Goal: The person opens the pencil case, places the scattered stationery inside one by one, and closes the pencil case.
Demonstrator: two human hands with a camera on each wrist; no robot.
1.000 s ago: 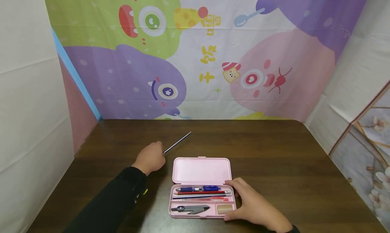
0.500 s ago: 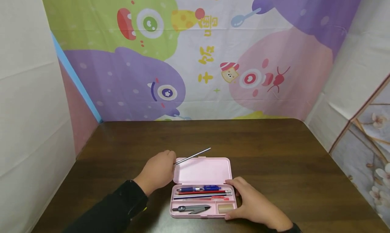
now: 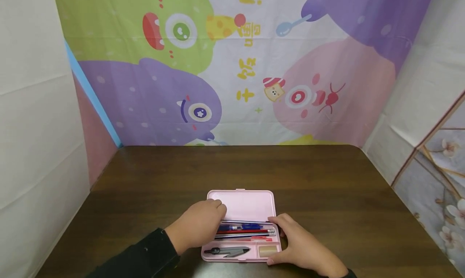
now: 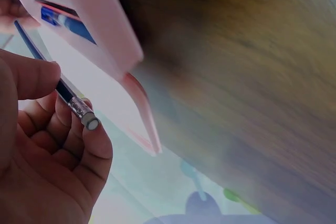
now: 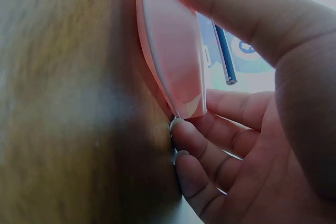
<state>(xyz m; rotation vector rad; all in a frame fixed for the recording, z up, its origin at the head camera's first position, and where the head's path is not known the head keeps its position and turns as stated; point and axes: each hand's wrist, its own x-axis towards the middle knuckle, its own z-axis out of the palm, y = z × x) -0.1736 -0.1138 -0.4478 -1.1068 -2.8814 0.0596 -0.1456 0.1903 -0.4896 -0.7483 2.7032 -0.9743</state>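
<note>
My left hand (image 3: 197, 225) pinches a dark blue-and-silver pencil (image 4: 65, 90) between thumb and fingers, near its eraser end. This pencil stretches rightward over the hinge side of an open pink pencil case (image 3: 243, 203). At the case's right end, my right hand (image 3: 299, 245) grips it, thumb at the near corner and fingers at the far side. Inside the long compartment lie a blue pen (image 3: 250, 226), a red pencil (image 3: 247, 231) and other slim pens or pencils, their left ends hidden by my left hand. A grey drawing compass (image 3: 227, 251) and a beige block (image 3: 268, 251) occupy the front compartments.
The case rests on a dark brown wooden table (image 3: 312, 177) near its front edge. A cartoon-printed cloth (image 3: 247, 120) hangs behind the table, with pale cloth at the left and flower-patterned cloth at the right.
My left hand has brought the pencil rightward and nearer, from the table left of the case to above it, turning it nearly level with the compartment. My right hand has stayed on the case.
</note>
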